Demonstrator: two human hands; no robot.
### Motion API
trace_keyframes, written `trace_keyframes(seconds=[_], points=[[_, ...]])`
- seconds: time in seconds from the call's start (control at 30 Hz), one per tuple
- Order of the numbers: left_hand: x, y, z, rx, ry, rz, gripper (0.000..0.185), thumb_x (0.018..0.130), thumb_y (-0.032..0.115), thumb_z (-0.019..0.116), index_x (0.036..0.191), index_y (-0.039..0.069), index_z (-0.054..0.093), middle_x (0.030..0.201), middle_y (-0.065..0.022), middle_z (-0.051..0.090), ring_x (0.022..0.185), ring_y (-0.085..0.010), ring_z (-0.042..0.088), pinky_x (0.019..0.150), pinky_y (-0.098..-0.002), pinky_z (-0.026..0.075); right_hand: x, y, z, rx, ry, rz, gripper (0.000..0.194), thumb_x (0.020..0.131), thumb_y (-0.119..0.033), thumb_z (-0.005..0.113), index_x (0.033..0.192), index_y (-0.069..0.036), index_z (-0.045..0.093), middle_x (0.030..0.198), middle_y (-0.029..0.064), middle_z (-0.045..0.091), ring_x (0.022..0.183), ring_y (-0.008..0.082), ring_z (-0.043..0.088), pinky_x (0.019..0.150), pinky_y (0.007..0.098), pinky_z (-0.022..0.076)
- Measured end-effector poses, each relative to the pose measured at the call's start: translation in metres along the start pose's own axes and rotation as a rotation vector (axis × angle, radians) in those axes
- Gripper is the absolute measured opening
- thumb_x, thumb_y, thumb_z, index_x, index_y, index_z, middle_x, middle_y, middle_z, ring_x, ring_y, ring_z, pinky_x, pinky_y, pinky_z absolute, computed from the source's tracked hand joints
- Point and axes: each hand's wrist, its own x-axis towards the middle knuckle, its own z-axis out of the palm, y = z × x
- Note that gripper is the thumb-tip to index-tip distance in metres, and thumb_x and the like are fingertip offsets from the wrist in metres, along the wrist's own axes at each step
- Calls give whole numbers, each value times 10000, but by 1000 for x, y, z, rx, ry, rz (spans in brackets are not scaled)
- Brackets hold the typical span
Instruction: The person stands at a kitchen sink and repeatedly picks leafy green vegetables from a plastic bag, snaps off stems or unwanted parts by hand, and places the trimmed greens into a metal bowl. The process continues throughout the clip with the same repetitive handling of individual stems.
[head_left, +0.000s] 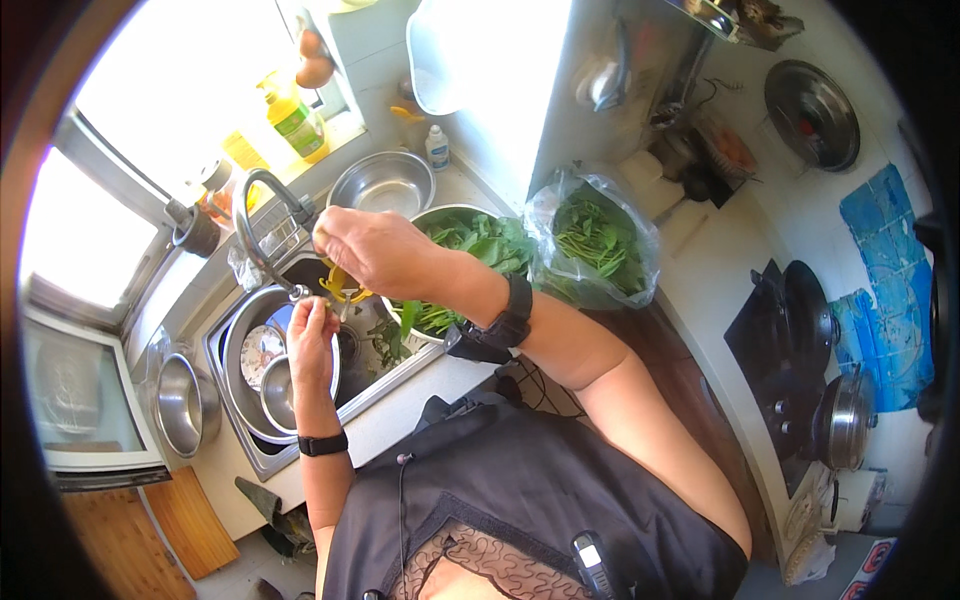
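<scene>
Over the sink, my right hand (375, 251) is closed at the base of the gooseneck faucet (251, 217), by its handle; the exact grip is hidden. Lower and to the left, my left hand (313, 326) has its fingertips pinched just under the spout; whether something small is between them cannot be told. Beneath it a large metal basin (238, 397) holds a patterned plate (262, 354) and a smaller steel bowl (279, 394). Leafy greens (480, 240) fill a white-rimmed basin beyond my right wrist. Loose leaves (390, 341) lie in the sink.
A clear plastic bag (645, 277) of greens stands on the right counter. An empty steel bowl (382, 184) sits behind the sink, near a yellow pump bottle (295, 120). Another steel bowl (180, 405) stands left. A stove with a lidded pot (847, 424) is at far right.
</scene>
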Motion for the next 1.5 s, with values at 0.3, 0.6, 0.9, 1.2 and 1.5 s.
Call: trace_keyframes(seconds=[0.3, 0.6, 0.9, 1.2, 1.5], points=[[21, -86, -44, 481, 130, -112, 122, 946, 153, 553, 966, 38, 587, 796, -23, 591, 655, -95, 574, 594, -234, 469, -54, 88, 29, -426, -303, 20, 312, 864, -201, 624, 1122, -30, 581, 999, 174, 609, 961, 327, 601, 832, 400, 488], [25, -126, -70, 841, 166, -176, 434, 846, 167, 637, 1219, -36, 544, 1103, -127, 625, 995, -218, 588, 870, -327, 463, -151, 116, -165, -335, 319, 411, 188, 914, -170, 594, 1007, -19, 654, 862, 129, 698, 765, 204, 670, 705, 329, 530], [18, -62, 26, 683, 48, -98, 333, 914, 173, 573, 1201, 3, 566, 1028, -39, 611, 874, -101, 533, 756, -246, 426, -196, 202, -227, -914, 191, 277, 185, 754, -5, 576, 931, -49, 602, 974, 143, 618, 947, 344, 588, 813, 423, 479], [8, -45, 40, 646, -11, -102, 313, 933, 204, 562, 1189, 25, 569, 1094, -40, 613, 967, -115, 573, 816, -263, 449, -219, 149, -265, -571, 349, 582, 151, 836, -109, 634, 943, -25, 567, 821, 134, 647, 773, 266, 634, 694, 364, 496], [7, -28, 76, 560, -120, -73, 315, 922, 188, 566, 1185, 15, 569, 1032, -46, 635, 929, -108, 588, 793, -251, 450, -179, 89, -277, 284, 554, 729, 148, 909, -93, 593, 1023, -12, 545, 945, 75, 633, 852, 163, 652, 692, 279, 544]])
